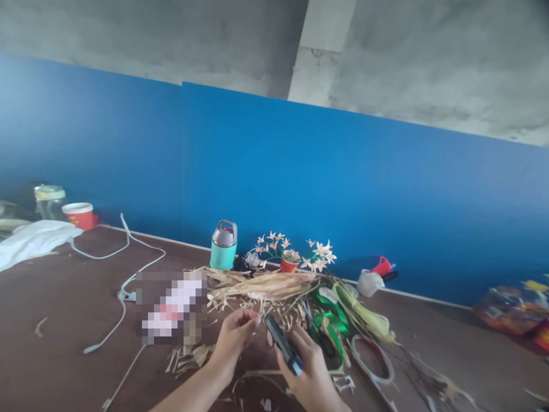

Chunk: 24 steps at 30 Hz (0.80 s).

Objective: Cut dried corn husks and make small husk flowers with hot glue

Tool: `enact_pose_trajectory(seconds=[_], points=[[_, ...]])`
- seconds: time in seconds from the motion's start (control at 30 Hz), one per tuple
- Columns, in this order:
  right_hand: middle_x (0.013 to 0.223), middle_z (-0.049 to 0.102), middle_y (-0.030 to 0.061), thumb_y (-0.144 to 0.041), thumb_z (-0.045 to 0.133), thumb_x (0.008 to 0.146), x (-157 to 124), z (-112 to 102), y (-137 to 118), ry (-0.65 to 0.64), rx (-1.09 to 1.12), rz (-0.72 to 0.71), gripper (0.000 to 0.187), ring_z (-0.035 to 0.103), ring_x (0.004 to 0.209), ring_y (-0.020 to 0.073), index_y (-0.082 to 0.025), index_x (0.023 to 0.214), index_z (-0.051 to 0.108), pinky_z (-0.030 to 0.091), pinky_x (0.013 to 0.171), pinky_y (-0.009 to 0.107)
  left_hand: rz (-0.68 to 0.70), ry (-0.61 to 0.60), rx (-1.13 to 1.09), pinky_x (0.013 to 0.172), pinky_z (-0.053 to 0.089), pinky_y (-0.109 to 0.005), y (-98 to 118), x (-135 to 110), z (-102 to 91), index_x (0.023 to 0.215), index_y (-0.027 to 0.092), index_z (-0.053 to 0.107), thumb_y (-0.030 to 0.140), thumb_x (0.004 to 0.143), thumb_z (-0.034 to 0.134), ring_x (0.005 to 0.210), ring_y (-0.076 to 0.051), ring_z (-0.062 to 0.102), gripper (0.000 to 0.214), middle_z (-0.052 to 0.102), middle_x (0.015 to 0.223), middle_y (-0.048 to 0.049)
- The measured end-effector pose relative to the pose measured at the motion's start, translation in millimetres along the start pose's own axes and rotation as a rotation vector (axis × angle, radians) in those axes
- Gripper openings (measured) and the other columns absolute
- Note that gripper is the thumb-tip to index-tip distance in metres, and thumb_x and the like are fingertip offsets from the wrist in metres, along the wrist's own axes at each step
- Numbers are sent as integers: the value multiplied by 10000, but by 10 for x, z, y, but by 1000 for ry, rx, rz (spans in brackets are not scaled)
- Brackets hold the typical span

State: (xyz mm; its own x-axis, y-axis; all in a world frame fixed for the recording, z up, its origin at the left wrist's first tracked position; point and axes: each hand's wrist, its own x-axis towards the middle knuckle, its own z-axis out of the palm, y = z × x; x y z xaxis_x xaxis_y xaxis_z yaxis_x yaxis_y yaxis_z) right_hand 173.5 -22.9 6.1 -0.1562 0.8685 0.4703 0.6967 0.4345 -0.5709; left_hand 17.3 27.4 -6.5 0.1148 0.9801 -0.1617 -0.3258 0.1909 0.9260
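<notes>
My left hand is closed in a pinch near the middle of the table. Whatever sits at its fingertips is too small to make out against the pale husk scraps behind. Close by on the right, my right hand grips a black tool that looks like a stapler, its far end tilted toward my left fingers. Beyond both hands lies a heap of dried husks. Green ribbon lies in loops to the right of the tool, beside a bundle of pale green strands.
Against the blue partition stand a turquoise flask and cream flowers around a red pot. A blurred-out patch and white cables occupy the left. A clear tape ring lies at right.
</notes>
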Motion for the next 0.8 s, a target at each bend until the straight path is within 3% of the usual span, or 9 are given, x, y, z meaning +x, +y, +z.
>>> enact_pose_trajectory(seconds=[0.33, 0.57, 0.8], points=[[857, 634, 56, -60, 497, 664, -97, 57, 37, -18, -14, 37, 378, 616, 768, 191, -214, 991, 610, 482, 688, 246, -43, 4, 30, 401, 156, -172, 11, -38, 27, 649, 152, 556, 298, 597, 660, 370, -23, 217, 187, 336, 441, 116], [785, 643, 43, -72, 503, 659, -104, 76, 69, -5, -43, 24, 311, 627, 736, 186, -211, 909, 626, 494, 667, 243, -52, -17, 21, 396, 161, -166, 33, -37, 24, 645, 144, 565, 302, 588, 686, 382, -25, 229, 207, 345, 444, 108], [892, 662, 71, -61, 484, 660, -80, 65, 40, -41, -42, 39, 334, 630, 829, 199, -197, 936, 613, 492, 712, 255, -55, -32, 23, 389, 163, -160, -35, -4, 7, 631, 141, 564, 313, 593, 701, 373, -18, 227, 223, 348, 429, 108]])
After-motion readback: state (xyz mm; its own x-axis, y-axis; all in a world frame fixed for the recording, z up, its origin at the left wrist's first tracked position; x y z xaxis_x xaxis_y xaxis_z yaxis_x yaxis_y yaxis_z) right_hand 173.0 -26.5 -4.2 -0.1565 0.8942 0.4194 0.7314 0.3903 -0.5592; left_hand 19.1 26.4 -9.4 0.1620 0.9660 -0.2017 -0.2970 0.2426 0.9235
